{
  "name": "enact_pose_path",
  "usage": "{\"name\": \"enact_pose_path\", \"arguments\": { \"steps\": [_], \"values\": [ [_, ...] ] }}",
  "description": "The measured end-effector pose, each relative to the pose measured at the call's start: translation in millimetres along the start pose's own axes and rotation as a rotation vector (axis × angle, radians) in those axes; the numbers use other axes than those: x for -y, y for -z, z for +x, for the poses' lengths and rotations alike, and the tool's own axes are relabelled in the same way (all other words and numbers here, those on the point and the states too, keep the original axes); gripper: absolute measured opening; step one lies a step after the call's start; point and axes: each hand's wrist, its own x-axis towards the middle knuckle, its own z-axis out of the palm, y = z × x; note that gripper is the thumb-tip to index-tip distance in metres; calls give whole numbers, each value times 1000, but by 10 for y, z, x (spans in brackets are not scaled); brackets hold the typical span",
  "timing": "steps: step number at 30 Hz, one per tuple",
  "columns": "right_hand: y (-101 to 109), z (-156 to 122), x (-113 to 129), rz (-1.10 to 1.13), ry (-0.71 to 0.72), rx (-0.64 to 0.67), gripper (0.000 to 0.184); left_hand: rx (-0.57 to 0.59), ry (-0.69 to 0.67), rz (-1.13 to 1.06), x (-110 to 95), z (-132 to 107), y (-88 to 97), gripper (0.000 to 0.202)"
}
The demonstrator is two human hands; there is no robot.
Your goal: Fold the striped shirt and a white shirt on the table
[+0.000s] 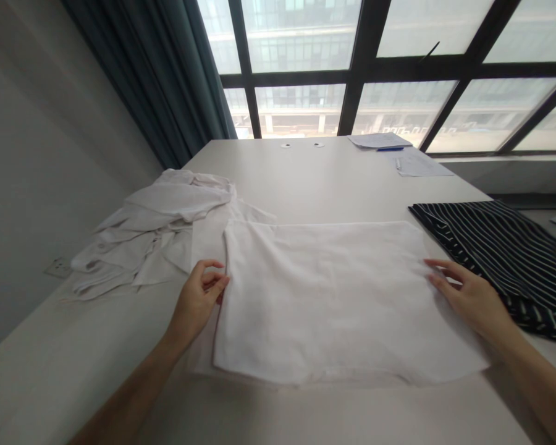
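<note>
A white garment (324, 296) lies flat and folded into a rectangle on the white table (306, 173) in front of me. My left hand (198, 300) is at its left edge, fingers curled and pinching the fabric there. At the right edge my right hand (467, 293) rests flat on the cloth with fingers spread and nothing gripped.
A heap of crumpled white clothes (152, 228) lies at the left of the table. A black garment with white stripes (509, 253) lies at the right edge. Papers and a blue pen (389, 143) sit at the far end below the window. A dark curtain (167, 80) hangs at the back left.
</note>
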Motion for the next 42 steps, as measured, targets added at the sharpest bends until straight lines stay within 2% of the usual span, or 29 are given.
{"name": "enact_pose_path", "arguments": {
  "steps": [5, 10, 14, 18, 23, 27, 30, 34, 36, 42],
  "values": [
    [3, -14, -1, -49, -1, 22, 50, -53, -26, 43, -51, 10, 76, 37],
    [39, 13, 28, 12, -50, 60, 53, 61, 9, 3, -42, 40, 114, 38],
    [82, 48, 37, 135, -116, 87, 59, 39, 59, -69, -10, 108, 98, 44],
    [120, 139, 37, 216, -130, 125, 60, -12, 102, -146, -17, 296, 66, 41],
    [96, 400, 38, 347, -109, 140, 50, -20, 77, -138, -113, 614, -35, 32],
    [-7, 629, 47, 404, -105, 94, 47, -61, 92, -201, -188, 789, -86, 43],
    [-90, 714, 89, 300, -62, 31, 48, 12, 129, -262, -187, 839, -65, 48],
    [-174, 727, 127, 196, -1, -68, 47, 171, 195, -311, -152, 860, -9, 32],
    [-203, 728, 109, 177, 18, -97, 47, 230, 210, -340, -147, 869, 13, 32],
    [-244, 752, -2, 178, 91, -125, 44, 388, 160, -327, -134, 900, 85, 37]
  ]
}}
